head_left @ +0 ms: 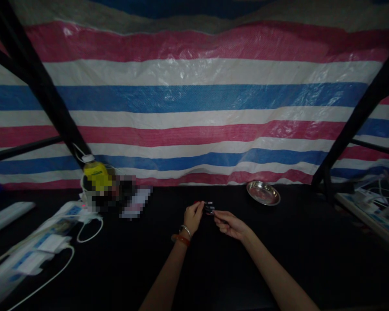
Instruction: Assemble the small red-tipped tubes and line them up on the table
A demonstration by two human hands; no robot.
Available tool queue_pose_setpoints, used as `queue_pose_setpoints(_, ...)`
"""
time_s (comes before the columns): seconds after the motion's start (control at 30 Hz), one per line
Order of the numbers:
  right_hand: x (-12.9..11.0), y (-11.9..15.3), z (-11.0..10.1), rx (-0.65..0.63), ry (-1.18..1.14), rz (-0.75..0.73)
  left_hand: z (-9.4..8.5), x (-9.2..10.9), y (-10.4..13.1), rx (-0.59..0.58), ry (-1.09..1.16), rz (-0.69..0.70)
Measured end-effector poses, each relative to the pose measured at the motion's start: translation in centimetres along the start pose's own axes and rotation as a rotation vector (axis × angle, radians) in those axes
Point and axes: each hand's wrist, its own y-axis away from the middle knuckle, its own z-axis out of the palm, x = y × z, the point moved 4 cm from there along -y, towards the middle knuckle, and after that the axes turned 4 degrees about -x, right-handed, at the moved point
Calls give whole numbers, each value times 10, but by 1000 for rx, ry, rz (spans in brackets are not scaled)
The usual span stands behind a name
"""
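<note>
My left hand [193,216], with a silver bangle and an orange-brown bangle at the wrist, has its fingers closed on a bundle of small dark sticks with shiny ends [208,207]. Their exact kind is too small and dim to make out. From the other side my right hand [229,223] reaches to the same bundle. Its thumb and forefinger are pinched together at the lower end of the sticks, the other fingers curled. Both hands are just above the black tabletop [214,268].
A round metal dish [263,193] lies at the back right. On the left are power strips [35,250] with plugs and white cables, and a yellow-labelled bottle [97,173]. More cables [379,198] sit at far right. Behind hangs a striped tarp [194,99] between black frame bars.
</note>
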Motion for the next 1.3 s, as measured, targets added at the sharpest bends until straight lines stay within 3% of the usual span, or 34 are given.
queue_pose_setpoints(0.17, -2, -2, -10, 71, -33, -49, 1, -8, -5, 13, 267, -140)
queue_pose_setpoints(0.5, -7, -2, -13, 164, -54, -139, -9, -8, -9, 44, 403, -266)
queue_pose_setpoints(0.87, 1, -2, -8, 132, -126, -39, -13, -16, -13, 58, 492, -296)
queue_pose_setpoints(1.13, -3, 0, -13, 105, -224, -70, -15, -14, -15, -63, 389, -245)
queue_pose_setpoints(1.3, -10, -3, -43, 275, -145, -237, -20, -19, -14, -167, 407, -280)
